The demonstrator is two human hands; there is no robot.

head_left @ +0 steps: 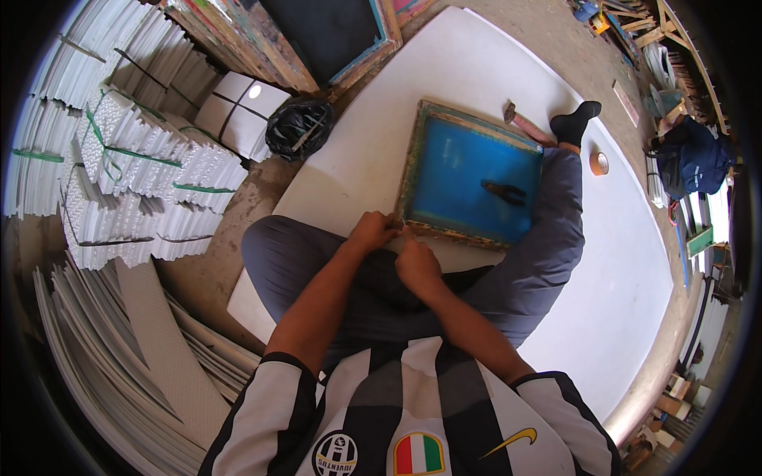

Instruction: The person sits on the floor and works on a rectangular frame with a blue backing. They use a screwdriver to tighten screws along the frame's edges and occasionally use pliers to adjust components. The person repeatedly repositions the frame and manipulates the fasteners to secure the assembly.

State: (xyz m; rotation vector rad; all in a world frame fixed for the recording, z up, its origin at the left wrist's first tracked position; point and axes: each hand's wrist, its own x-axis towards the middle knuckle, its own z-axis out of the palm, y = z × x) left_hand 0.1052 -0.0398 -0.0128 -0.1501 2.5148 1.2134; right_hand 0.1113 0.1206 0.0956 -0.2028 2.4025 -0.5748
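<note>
A silk-screen frame [411, 159] with worn wooden sides and blue mesh lies on the white sheet in front of my crossed legs. My left hand [371, 232] is closed at its near left corner, fingers pinched on something too small to make out. Right beside it, my right hand [417, 260] is also closed, its fingertips meeting at the same corner. Dark-handled pliers [505, 192] rest on the blue mesh toward the right. A hammer [524, 124] lies past the frame's far right edge, near my foot.
The white sheet [619, 262] spreads under me. A tape roll [599, 163] sits on it at the right. A black plastic bag [300, 128] stands at the far left, by strapped stacks of white panels [135, 159]. More screen frames [349, 47] lean at the back.
</note>
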